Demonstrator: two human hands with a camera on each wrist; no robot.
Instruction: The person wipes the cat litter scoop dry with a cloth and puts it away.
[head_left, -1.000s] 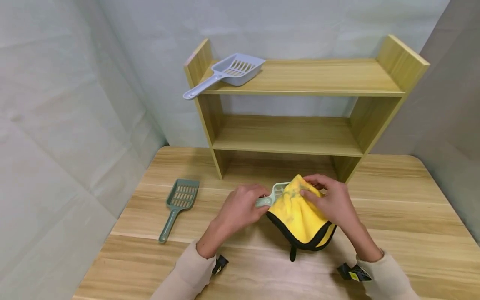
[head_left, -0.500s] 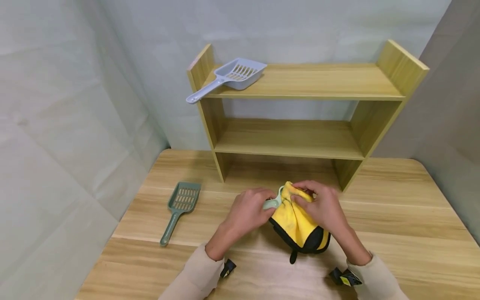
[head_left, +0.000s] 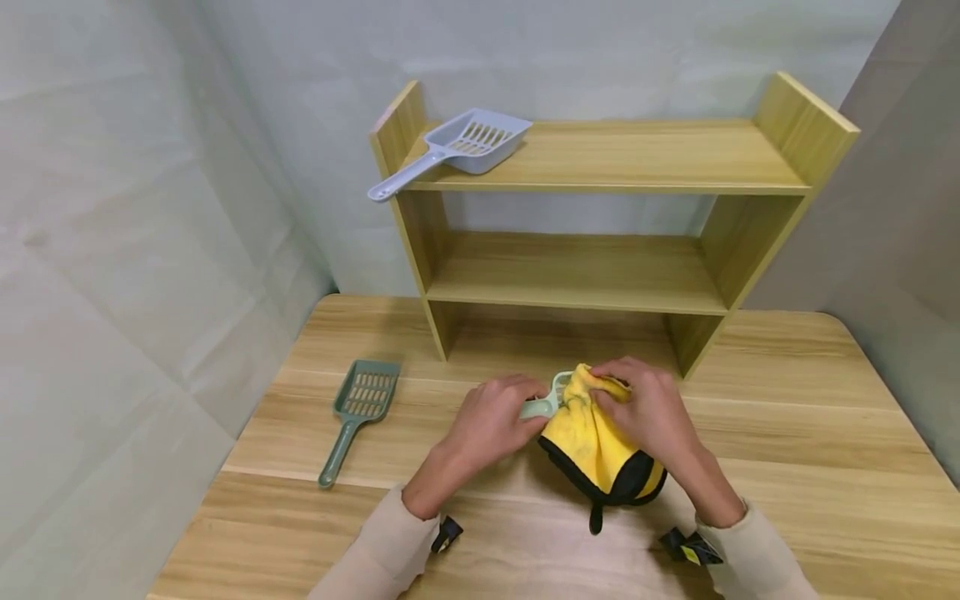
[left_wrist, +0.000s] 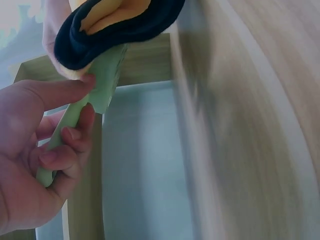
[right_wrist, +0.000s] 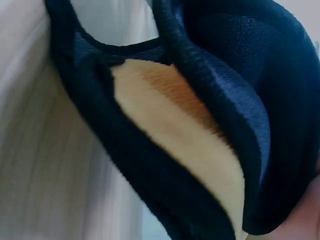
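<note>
My left hand (head_left: 495, 421) grips the handle of a pale green litter scoop (head_left: 542, 407). In the left wrist view its fingers curl round the scoop's handle (left_wrist: 70, 120). A yellow cloth (head_left: 588, 433) with black edging drapes over most of the scoop's slotted pan. My right hand (head_left: 648, 408) pinches the cloth at the pan, fingers and thumb bunching it. The cloth's lower part hangs toward the table with a small black loop at its corner. Folds of the cloth (right_wrist: 175, 135) fill the right wrist view and hide most of that hand.
A dark green litter scoop (head_left: 363, 396) lies on the table (head_left: 810, 467) to the left. Behind my hands stands a wooden shelf (head_left: 585, 271). On its top board, at the left, rests a lavender litter scoop (head_left: 480, 142) with its handle jutting past the edge.
My right hand has moved left along the pan with the cloth, bunching it more tightly. My left hand, holding the pale green scoop, has shifted slightly right.
</note>
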